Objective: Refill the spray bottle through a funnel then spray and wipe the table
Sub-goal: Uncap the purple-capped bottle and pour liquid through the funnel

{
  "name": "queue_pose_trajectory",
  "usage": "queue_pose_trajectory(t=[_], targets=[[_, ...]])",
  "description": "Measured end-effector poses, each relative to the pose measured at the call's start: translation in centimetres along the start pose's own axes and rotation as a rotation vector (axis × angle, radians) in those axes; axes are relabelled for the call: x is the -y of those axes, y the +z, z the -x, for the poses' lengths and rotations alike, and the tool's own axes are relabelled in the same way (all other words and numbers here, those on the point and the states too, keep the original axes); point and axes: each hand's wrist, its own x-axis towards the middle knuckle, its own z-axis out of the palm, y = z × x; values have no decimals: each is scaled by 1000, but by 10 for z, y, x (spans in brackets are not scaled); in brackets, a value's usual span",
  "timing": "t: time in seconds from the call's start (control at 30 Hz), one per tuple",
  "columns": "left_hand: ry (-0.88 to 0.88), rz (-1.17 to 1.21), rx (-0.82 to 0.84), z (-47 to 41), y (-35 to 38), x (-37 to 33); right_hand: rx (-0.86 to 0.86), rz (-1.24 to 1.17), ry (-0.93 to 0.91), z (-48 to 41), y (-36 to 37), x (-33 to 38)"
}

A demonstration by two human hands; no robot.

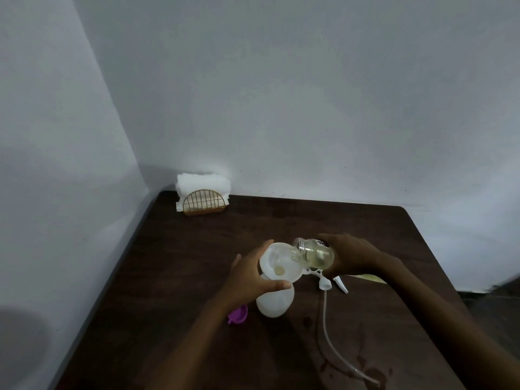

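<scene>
The left grip [247, 277] grasps the white funnel [277, 258] by its rim, with the thumb along the near edge and the fingers curved round the far edge. The right grip [351, 257] is wrapped round the base of a clear bottle [315, 253], which is tipped on its side with its threaded open mouth over the funnel's bowl. Pale yellow liquid lies along the lower side of this bottle, and a small pool of it sits at the bottom of the funnel.

The funnel stands in the neck of the white spray bottle [274, 302], which is upright on the dark wooden counter [197, 263], near its middle. Just right of the spray bottle, the white trigger head [326, 280] lies on the counter, partly under the clear bottle. Its long dip tube [327, 333] trails toward the near edge and ends among wet patches [371, 372]. A purple cap [238, 313] lies beside the spray bottle, partly hidden by the left wrist. A strip of something yellow [370, 278] shows behind the right forearm; I cannot tell what it is.

At the far left corner of the counter, against the wall, a gold wire holder [202, 202] carries a stack of white napkins [202, 181].
</scene>
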Motion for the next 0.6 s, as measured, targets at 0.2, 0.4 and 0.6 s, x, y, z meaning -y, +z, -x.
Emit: queue_pose_trajectory(t=[0.2, 0.4, 0.6], targets=[[1, 1, 10, 0, 0, 1, 4, 4, -3, 0, 0, 0], [0, 9, -1, 0, 0, 1, 7, -3, 0, -1, 1, -1], [-1, 10, 14, 0, 0, 0, 11, 4, 2, 0, 0, 1]])
